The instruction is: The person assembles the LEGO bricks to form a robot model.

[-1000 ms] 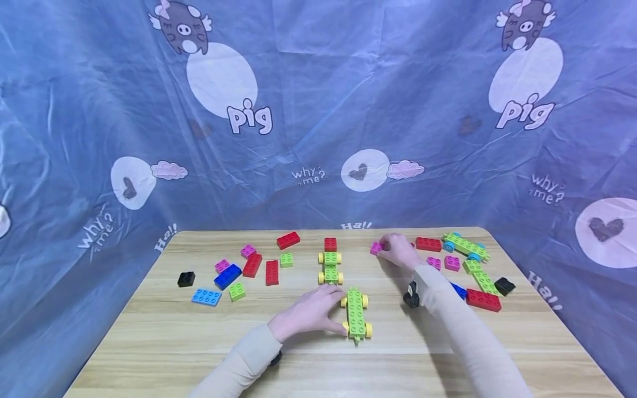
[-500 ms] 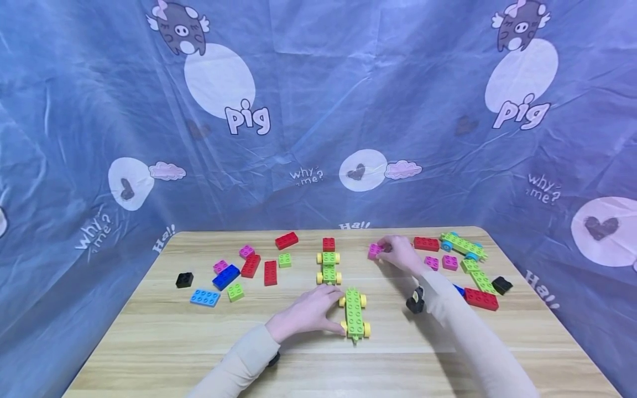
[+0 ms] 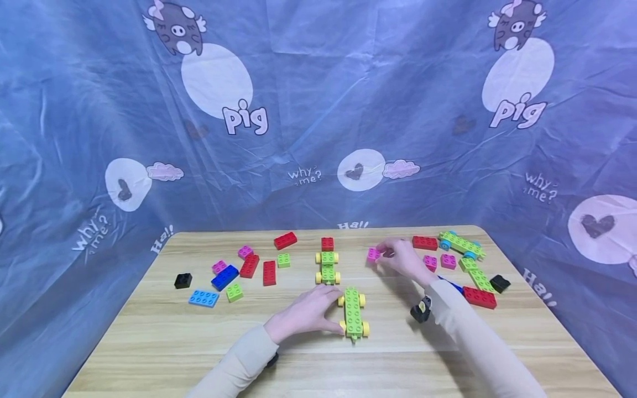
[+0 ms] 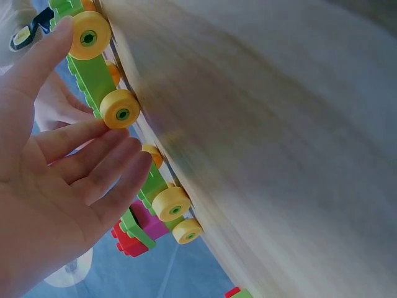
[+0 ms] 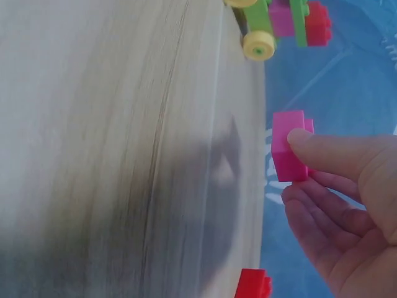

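My left hand (image 3: 306, 309) rests beside a lime-green toy car base (image 3: 353, 312) with yellow wheels. Its thumb and index finger hold the base by two wheels on one side; the other fingers extend loosely in the left wrist view. My right hand (image 3: 403, 257) pinches a pink 2x2 toy brick (image 5: 289, 146) between thumb and fingers, raised off the table. Ahead of the held base stands another green car base (image 3: 327, 273) with yellow wheels. At its far end, pink, green and red bricks (image 5: 317, 25) are stacked.
Loose bricks lie at the left, including a blue brick (image 3: 225, 277), a light blue brick (image 3: 203, 298) and a black brick (image 3: 183, 281). At the right are a green base with blue wheels (image 3: 460, 245), pink bricks (image 3: 448, 261) and a red brick (image 3: 479, 297).
My right hand has drawn the pink brick slightly towards me. The left hand stays at the car base, and the whole head view has shifted a little.
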Demonstrator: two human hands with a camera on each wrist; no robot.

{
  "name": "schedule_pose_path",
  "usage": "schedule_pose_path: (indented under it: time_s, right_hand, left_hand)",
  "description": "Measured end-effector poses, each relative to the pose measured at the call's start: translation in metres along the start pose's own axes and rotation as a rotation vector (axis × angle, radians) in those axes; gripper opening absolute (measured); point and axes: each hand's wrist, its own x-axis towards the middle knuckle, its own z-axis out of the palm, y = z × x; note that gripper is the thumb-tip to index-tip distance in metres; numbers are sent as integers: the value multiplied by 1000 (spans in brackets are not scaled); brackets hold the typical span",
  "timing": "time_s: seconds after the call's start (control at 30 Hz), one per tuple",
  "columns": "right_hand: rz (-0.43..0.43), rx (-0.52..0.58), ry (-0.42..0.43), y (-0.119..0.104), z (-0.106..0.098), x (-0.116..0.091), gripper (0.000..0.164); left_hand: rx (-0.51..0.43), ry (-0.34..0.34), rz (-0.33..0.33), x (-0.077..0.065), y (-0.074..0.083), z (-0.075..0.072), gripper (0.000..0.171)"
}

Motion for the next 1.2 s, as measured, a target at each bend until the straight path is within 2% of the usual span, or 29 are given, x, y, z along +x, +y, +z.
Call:
schedule_pose_path:
  time_s: [0.33,0.9,1.2]
  right_hand:
    - [-7,3,-7,-16,0,-19,34]
    - [-214,-52,42,-34,11,-43,29]
    - [-205,-55,6,-46,14,-55,28]
  left_hand:
    - [-8,-17,-15,0,0,-1,88]
    - [6,-9,-7,-2,2,-5,85]
    - [6,-9,-13,-1,1,-3,86]
